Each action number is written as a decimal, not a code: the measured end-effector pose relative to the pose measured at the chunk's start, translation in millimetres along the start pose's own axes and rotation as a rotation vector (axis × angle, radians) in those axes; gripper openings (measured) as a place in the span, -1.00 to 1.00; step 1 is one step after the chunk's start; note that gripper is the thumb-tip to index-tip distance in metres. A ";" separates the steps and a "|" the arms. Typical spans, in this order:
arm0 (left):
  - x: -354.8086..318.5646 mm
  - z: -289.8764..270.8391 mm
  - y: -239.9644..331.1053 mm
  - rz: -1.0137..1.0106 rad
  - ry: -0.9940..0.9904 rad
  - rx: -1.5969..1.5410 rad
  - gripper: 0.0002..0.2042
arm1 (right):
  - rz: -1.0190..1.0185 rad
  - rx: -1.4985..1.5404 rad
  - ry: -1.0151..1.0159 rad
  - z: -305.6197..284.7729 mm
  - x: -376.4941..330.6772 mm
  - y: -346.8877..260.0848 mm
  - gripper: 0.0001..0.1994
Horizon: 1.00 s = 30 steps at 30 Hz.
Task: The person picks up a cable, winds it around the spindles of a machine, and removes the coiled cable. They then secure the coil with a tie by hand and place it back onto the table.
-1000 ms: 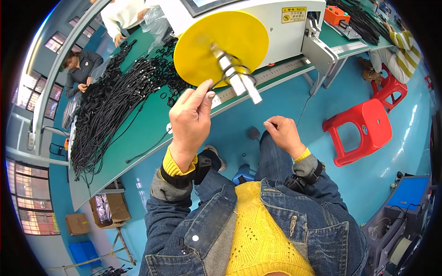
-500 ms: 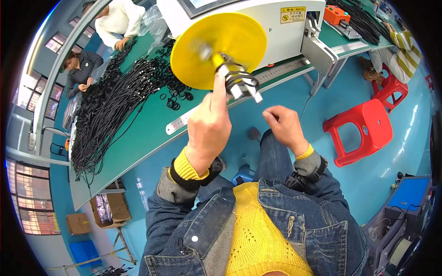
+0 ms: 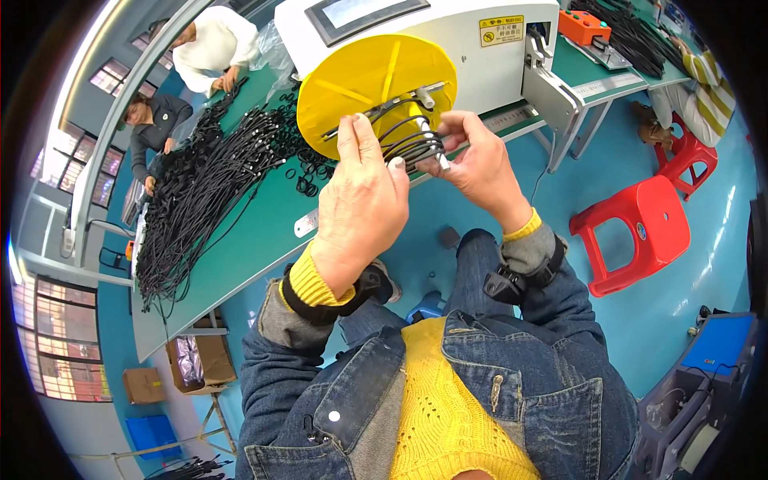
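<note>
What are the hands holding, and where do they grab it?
Both hands hold a coil of black cable in front of the yellow disc. The left hand grips its left side, the right hand pinches its right side.

Person seen from above: blue denim jacket [image 3: 512,384] with metal snap buttons and a chest pocket, worn open over a yellow knitted sweater [image 3: 448,408]. Yellow ribbed cuffs show at both wrists beneath grey inner sleeves. Black straps circle each forearm. Left hand [image 3: 360,200] and right hand [image 3: 476,164] are bare. Blue jeans.
</note>
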<state>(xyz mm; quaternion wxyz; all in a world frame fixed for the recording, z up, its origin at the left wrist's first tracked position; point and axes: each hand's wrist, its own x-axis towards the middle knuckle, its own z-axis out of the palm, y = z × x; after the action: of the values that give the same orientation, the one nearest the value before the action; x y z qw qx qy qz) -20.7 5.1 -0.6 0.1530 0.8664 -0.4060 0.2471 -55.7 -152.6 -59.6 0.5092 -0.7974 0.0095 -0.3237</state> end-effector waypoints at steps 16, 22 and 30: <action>5.9 15.1 -17.8 0.146 -0.045 -0.541 -0.79 | -0.157 0.072 0.147 28.8 -7.4 -4.2 -0.51; 4.8 11.8 -12.6 0.054 -0.135 -0.500 -0.83 | -0.107 -0.030 0.238 27.5 -9.5 -12.6 -0.74; -59.0 -2.0 11.2 0.058 -0.353 -0.529 -0.77 | -0.135 -0.205 -0.020 10.7 -84.7 -15.1 -0.77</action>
<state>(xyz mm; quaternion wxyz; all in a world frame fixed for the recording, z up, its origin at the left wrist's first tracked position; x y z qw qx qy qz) -62.4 36.0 -30.8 0.2930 0.8141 -0.5011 -0.0168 -121.8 -107.5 -93.1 0.4020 -0.8474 -0.0163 -0.3465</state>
